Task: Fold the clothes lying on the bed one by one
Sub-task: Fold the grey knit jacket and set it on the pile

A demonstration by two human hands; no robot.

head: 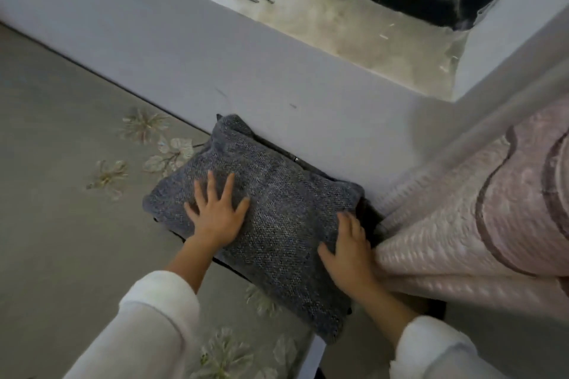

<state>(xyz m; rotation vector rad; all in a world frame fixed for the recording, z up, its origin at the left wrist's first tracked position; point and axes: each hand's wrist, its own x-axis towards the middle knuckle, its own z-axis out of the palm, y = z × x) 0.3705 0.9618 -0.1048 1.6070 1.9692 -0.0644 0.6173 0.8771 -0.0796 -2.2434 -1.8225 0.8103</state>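
White sleeves [147, 317] reach in near us. The left hand [215, 218] lies flat, fingers spread wide, on the grey sweater [277, 194]. The right hand [348, 252] rests on its right edge, gripping nothing I can see. The sweater sits folded small on the bed [61, 163], against the wall [277, 77]. It looks nearly done. No other loose clothes show, only a pink blanket [462, 209] at right.
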